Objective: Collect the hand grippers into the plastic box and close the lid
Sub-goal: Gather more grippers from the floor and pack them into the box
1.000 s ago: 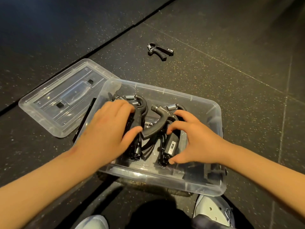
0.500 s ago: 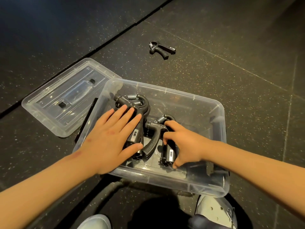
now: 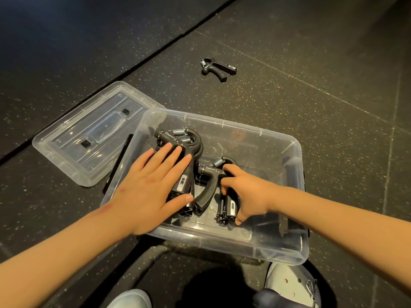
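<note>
Left hand [image 3: 153, 187]: palm down, fingers straight and slightly spread, pressing flat on a hand gripper [image 3: 178, 138]; thumb held out to the side.
Right hand [image 3: 246, 192]: fingers curled round the handle of a second hand gripper [image 3: 209, 174], thumb low on the near side.
Left forearm [image 3: 66, 252]: bare, reaching in from the lower left.
Right forearm [image 3: 333, 218]: bare, reaching in from the lower right.

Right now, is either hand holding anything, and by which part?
The right hand grips one hand gripper by its straight handle; the left hand only presses flat on other grippers.
</note>
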